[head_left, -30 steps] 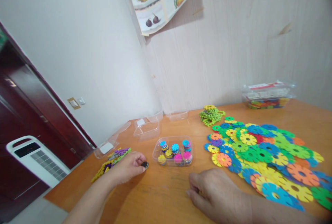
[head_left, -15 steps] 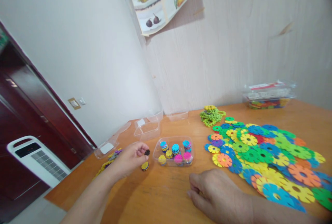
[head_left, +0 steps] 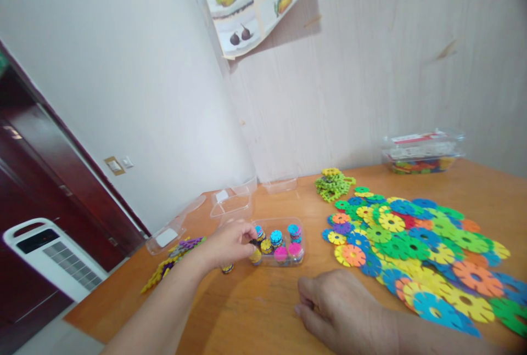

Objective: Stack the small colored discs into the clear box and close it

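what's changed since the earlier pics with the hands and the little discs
The left hand lifted a black disc off the yellow-topped stack and carried it right, to the left end of the clear plastic container, its fingers apparently still holding it. The right hand stayed on the table, and the stacks inside the container look unchanged.

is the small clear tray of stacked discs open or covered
Open: no lid lies over the clear tray, and the left hand is at its left edge.
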Tool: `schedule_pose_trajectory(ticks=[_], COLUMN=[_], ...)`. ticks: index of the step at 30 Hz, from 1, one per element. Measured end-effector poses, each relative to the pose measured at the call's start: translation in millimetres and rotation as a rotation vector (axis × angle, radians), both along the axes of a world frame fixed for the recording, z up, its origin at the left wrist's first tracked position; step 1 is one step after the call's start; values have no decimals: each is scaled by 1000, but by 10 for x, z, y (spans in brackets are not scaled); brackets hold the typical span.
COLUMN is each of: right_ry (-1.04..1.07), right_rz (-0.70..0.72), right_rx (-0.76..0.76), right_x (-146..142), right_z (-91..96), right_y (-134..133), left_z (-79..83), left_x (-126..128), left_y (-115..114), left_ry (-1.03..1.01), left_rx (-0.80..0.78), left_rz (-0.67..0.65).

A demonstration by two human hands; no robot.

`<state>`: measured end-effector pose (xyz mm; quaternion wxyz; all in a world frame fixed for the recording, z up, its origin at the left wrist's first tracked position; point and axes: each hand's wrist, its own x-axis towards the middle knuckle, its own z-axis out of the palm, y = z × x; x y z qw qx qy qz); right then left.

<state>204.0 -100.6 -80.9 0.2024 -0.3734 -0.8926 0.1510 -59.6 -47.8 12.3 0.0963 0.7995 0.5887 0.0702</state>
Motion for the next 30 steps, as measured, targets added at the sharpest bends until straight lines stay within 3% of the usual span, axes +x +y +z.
schedule_pose_trajectory(ticks=[11,21,30], right_ry=[-16,-34,-39], right_rz=[-1,-2,-7], right_rx=[7,-20,-22], right_x=[0,-1,6], right_z=[10,65,36], right_y=[-5,-18,-22], left_z=[144,57,-49], left_x=[90,80,29], left_y=[-24,-36,-64], left_ry=[145,33,-63], left_rx=[-110,9,5], left_rz=[21,63,-41])
